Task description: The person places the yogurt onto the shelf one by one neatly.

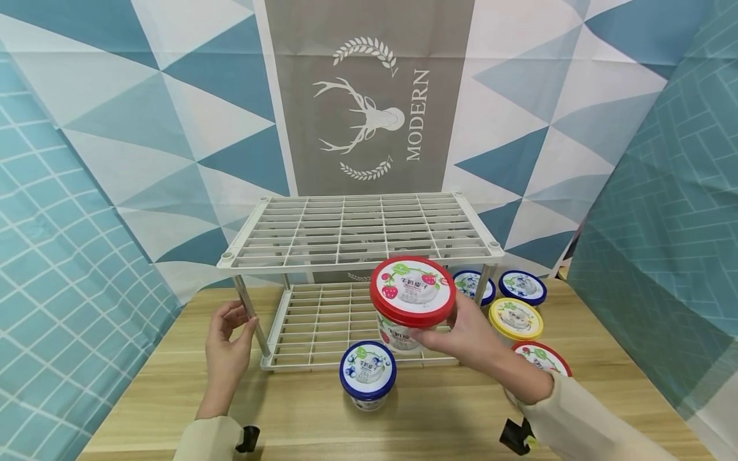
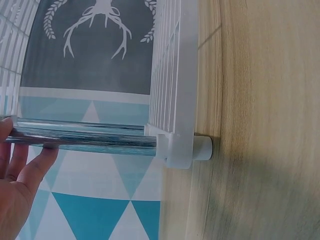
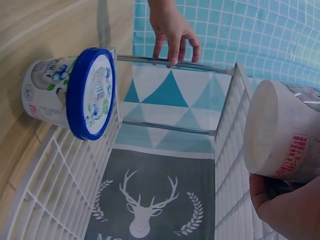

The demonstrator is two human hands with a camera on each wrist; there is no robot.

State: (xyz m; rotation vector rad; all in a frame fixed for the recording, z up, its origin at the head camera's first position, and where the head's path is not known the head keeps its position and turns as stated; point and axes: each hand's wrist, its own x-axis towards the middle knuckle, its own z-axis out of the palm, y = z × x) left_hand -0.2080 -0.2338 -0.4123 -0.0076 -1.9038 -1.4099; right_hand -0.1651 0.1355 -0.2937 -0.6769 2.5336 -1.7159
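Observation:
My right hand grips a yogurt tub with a red lid, strawberries printed on it. It is raised in front of the two-tier white rack, just below the top shelf's front edge. In the right wrist view the pale base of this tub shows. At the rack's front left, my left hand holds a shiny metal post between thumb and fingers. A blue-lidded yogurt tub with blueberries stands upright on the table, close before the lower shelf.
On the right of the table stand several more tubs: two blue-lidded, one yellow-lidded and one red-lidded, the last partly behind my right forearm. The rack's top shelf overhangs the lower one. A patterned cloth hangs behind.

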